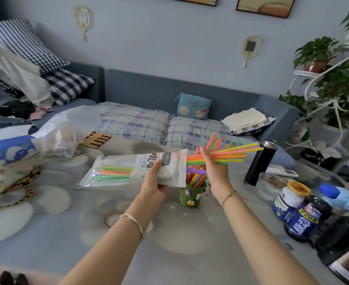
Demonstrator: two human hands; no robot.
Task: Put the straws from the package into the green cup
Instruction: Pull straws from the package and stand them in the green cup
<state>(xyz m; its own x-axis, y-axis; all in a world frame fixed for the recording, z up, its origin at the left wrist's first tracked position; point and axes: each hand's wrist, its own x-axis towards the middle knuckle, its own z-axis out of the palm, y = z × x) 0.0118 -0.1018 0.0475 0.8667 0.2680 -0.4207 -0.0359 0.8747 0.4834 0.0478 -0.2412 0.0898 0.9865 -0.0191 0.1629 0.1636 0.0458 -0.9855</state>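
Forearms [116, 239] stretched from near edge toward green cup [192, 196]. Left hand [155, 177] gripped package [132, 169] near mouth, up-left of cup. Right hand [214, 171] clenched round straws [227, 156], bundle half out of package, above cup. Others stood in cup. Straws judged light, stiff, slippery, apt to fan out: hold mid-bundle. Flower-print table [169, 233] under cup, black flask [260, 161] right of cup, sofa [149, 89] behind
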